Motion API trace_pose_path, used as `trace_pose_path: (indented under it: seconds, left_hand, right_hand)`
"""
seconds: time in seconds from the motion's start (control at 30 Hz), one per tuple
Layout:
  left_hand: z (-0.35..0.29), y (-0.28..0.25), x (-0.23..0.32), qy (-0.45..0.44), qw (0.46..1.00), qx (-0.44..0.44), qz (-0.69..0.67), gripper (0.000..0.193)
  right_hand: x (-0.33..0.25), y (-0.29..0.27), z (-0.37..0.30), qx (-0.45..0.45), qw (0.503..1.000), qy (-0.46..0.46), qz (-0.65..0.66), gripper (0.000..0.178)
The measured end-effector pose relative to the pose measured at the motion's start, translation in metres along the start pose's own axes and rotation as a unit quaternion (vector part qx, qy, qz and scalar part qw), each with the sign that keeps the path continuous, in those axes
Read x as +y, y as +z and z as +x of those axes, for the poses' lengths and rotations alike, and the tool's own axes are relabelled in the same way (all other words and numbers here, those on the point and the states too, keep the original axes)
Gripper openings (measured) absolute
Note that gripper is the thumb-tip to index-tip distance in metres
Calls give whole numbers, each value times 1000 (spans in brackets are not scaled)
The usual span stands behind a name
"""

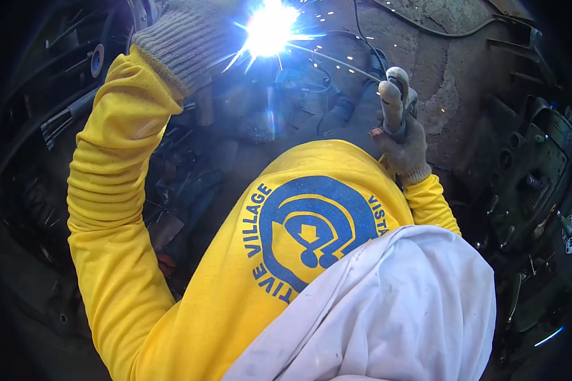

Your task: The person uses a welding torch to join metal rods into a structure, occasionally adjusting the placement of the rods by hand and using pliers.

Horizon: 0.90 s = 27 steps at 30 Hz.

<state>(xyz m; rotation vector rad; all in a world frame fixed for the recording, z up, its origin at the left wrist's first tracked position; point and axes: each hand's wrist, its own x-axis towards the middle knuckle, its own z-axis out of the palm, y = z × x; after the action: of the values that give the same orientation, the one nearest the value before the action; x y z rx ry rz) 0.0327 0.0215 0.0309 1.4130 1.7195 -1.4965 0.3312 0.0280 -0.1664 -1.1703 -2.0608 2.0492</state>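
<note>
My right hand (408, 152), in a grey knit glove, is closed round a welding electrode holder (393, 108) with worn pale jaws. A thin welding rod (343, 64) runs from these jaws leftward to a blinding white-blue arc (270, 28), which throws sparks. Close to the left of the arc is my left hand (194, 41), in a ribbed grey glove. Its fingers are lost in the glare and past the upper edge, so what it touches cannot be made out. The workpiece under the arc is hidden by the same glare.
Dark metal parts with round holes (534, 165) stand at the right. A cable (442, 32) curves over the stained ground at the upper right. Metal scraps (171, 228) lie in shadow on the left. My yellow sleeve (111, 209) and a white cloth (394, 305) cover much of the view.
</note>
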Motion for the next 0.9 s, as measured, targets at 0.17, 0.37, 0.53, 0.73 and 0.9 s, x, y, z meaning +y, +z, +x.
trace_pose_path:
  seconds: [0.17,0.37,0.53,0.73,0.9]
  left_hand:
    - [-1,-2,1,0,1000,-3,7,36]
    - [1,-5,3,3,1000,-5,9,35]
    - [1,-7,3,7,1000,-12,19,35]
    - [-6,-2,1,4,999,-30,14,34]
    - [2,-5,1,14,999,-36,23,34]
  right_hand:
    - [5,0,-1,-8,999,-40,-18,42]
    - [13,2,2,-21,997,-70,37,38]
    - [4,-2,-1,50,980,34,191,29]
    - [12,-4,-1,46,992,-12,116,28]
    - [16,2,-1,24,996,-38,83,36]
